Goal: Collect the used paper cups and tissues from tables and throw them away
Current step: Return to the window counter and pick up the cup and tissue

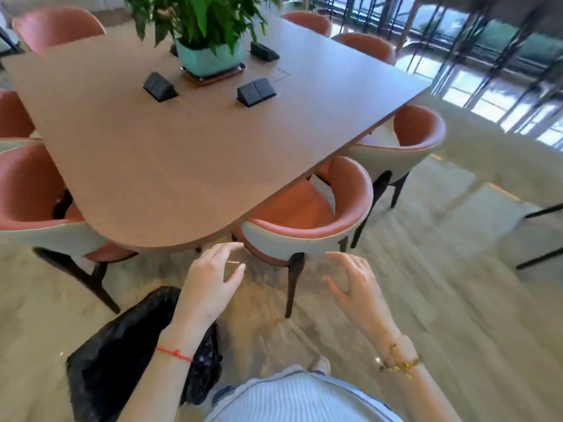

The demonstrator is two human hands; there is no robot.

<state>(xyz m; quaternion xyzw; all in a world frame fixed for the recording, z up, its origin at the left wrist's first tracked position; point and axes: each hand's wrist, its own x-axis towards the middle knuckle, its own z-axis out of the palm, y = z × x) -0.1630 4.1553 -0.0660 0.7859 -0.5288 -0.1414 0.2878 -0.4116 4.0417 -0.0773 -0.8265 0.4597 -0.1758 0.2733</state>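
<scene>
A black rubbish bag (122, 348) stands on the floor at the lower left, partly hidden by my left forearm. My left hand (210, 278) hovers above the floor in front of the long brown table (170, 166), fingers spread, holding nothing. My right hand (356, 281) is level with it to the right, also spread and holding nothing, just in front of a pink chair (307, 220). I see no paper cup or tissue on the table. The picture is blurred.
A potted plant in a teal pot (207, 56) and several black socket boxes (256, 92) sit mid-table. Pink chairs ring the table, one at the left (33, 193) and one at the right (417, 138). Glass walls with dark frames run along the right.
</scene>
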